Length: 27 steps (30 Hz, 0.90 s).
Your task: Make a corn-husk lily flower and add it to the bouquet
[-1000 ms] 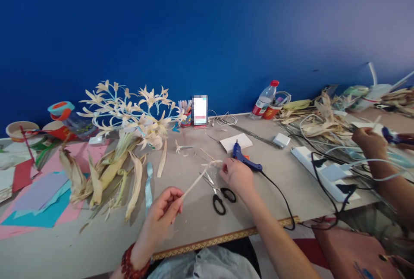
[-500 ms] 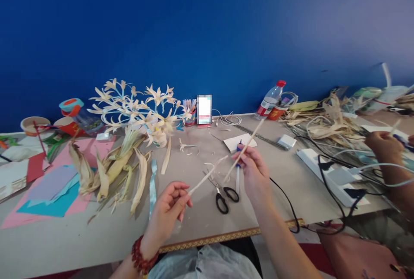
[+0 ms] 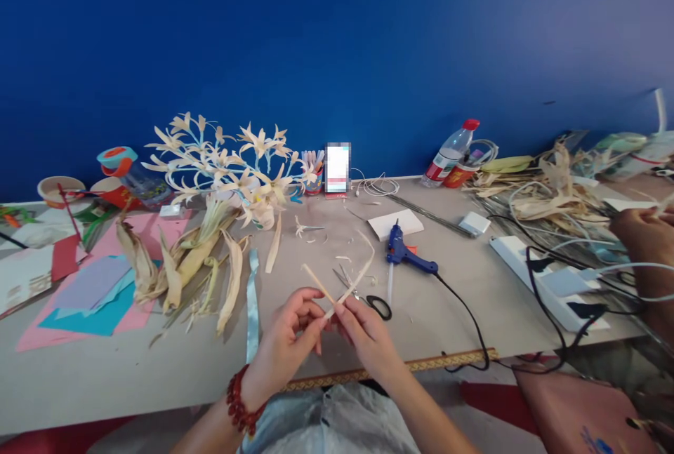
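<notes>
My left hand and my right hand meet low in the middle, above the table's front edge. Between the left thumb and fingers is a pale husk strip that slants up to the right and bends at its upper end. My right fingers pinch a second pale strip, which leans up to the left and crosses the first at the fingertips. Black-handled scissors lie just beyond, partly hidden by the right hand. A blue glue gun rests to their right.
Husk flowers stand at the back left, with dried husks and coloured paper nearby. A light-blue ribbon lies left of my hands. At right are a power strip, cables, and another person's hand.
My right hand has come down and left to my left hand, and its strip now leans left, crossing the other. The glue gun is now uncovered; the view has shifted slightly.
</notes>
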Available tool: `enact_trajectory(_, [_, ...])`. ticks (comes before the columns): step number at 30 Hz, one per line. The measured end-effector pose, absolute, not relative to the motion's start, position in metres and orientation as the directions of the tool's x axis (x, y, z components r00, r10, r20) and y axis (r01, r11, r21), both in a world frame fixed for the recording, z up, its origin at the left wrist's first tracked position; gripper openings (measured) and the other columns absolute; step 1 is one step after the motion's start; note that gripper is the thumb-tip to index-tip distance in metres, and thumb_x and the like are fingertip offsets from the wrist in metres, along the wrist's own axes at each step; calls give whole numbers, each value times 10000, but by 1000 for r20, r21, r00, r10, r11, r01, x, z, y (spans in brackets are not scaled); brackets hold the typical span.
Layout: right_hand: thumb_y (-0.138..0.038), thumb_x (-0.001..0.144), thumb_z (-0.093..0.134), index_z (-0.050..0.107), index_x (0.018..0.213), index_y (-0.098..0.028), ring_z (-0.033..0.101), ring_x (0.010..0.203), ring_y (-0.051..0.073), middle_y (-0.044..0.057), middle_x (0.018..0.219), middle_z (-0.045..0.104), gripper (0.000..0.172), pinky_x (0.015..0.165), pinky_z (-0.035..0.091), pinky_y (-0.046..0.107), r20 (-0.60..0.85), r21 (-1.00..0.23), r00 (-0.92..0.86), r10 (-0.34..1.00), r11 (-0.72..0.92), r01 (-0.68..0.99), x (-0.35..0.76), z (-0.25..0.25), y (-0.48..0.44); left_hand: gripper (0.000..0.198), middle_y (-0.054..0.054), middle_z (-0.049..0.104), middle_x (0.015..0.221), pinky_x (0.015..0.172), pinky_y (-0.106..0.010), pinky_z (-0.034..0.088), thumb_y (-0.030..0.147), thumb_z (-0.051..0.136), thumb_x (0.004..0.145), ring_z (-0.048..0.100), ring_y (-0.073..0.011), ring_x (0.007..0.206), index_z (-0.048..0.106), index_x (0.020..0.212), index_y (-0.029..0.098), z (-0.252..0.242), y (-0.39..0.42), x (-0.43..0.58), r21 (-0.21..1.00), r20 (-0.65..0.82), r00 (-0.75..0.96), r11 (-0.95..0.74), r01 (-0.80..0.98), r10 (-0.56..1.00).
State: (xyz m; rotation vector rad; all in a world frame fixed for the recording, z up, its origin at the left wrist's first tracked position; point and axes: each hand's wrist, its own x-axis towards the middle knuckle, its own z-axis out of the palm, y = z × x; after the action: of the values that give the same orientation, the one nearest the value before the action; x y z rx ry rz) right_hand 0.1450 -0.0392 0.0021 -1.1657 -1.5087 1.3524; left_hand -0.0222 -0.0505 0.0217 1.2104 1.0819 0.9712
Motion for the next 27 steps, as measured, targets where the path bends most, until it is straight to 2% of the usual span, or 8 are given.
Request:
enact_trajectory(3, [-499,961,444,545,728,-199,368,509,126,-31,571,406,393,479,261,241,-50,-996,-225,973,-30,90,146,-2,-38,168,-9,641,759,531,-217,426,330,557,893,528,-89,525,592,953,177,21,-51,-26,985,-172,262,172,22,950])
enact_trajectory(6, [-500,953,465,557,746,-199,359,512,127,-30,580,409,377,478,257,237,-41,-998,-221,974,-29,59,146,-1,-39,212,1,617,696,505,-200,388,346,540,904,500,-78,504,592,804,166,22,-50,-28,984,-179,268,172,49,947])
enact_trajectory(11, [-470,954,477,558,725,-186,415,588,130,-22,633,456,373,559,311,242,11,-988,-324,946,61,145,143,7,-40,209,8,575,660,492,-194,402,322,544,897,503,-93,528,590,764,166,29,-49,-25,988,-127,233,101,120,964])
enact_trajectory(15, [-457,981,419,541,705,-181,398,588,123,-31,619,433,409,576,303,242,10,-981,-404,914,86,171,141,11,-40,206,3,569,653,473,-192,408,321,556,885,500,-106,548,586,753,166,28,-50,-24,986,-134,230,105,132,964])
enact_trajectory(20, [-508,979,396,553,731,-174,387,573,117,-34,600,424,445,562,303,237,-66,-993,-471,880,-12,116,144,15,-42,242,26,557,601,461,-194,378,378,571,883,453,-83,472,561,759,170,18,-52,-26,984,-172,244,177,3,954])
enact_trajectory(27, [-549,894,543,545,721,-175,301,481,87,-55,547,383,413,437,207,215,-205,-959,-420,884,-266,-92,138,11,-47,251,14,545,613,478,-202,362,356,574,884,459,-93,508,567,720,167,23,-55,-26,992,-128,178,128,9,976])
